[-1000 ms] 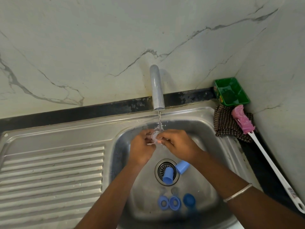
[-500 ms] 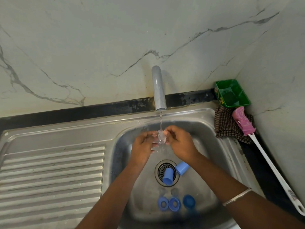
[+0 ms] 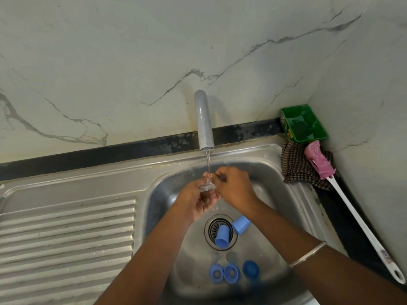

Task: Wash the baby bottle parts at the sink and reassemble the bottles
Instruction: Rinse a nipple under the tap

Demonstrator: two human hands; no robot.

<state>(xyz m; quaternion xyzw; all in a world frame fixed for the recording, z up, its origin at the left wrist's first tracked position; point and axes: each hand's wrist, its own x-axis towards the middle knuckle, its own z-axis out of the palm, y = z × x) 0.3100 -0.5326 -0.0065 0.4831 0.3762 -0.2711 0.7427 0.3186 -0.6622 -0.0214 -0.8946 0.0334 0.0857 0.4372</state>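
Water runs from the grey tap [image 3: 204,122] onto a small clear teat [image 3: 207,183] that both hands hold over the steel sink [image 3: 167,179]. My left hand [image 3: 196,199] cups it from below with the palm turned up. My right hand [image 3: 233,188] pinches its top from the right. Two blue caps lie on the sink floor, one [image 3: 222,236] on the drain and one [image 3: 241,224] beside it. Near the front wall sit two blue collar rings [image 3: 217,274] [image 3: 231,273] and a darker blue lid [image 3: 251,269].
A ribbed steel draining board [image 3: 66,238] lies to the left. At the right corner stand a green tray [image 3: 304,123], a checked cloth [image 3: 297,164] and a pink bottle brush [image 3: 320,164] with a long white handle. Marble walls close the back and right.
My hands have shifted slightly; the left palm has turned upward under the teat and the right hand has risen to its top. The parts in the sink have not moved.
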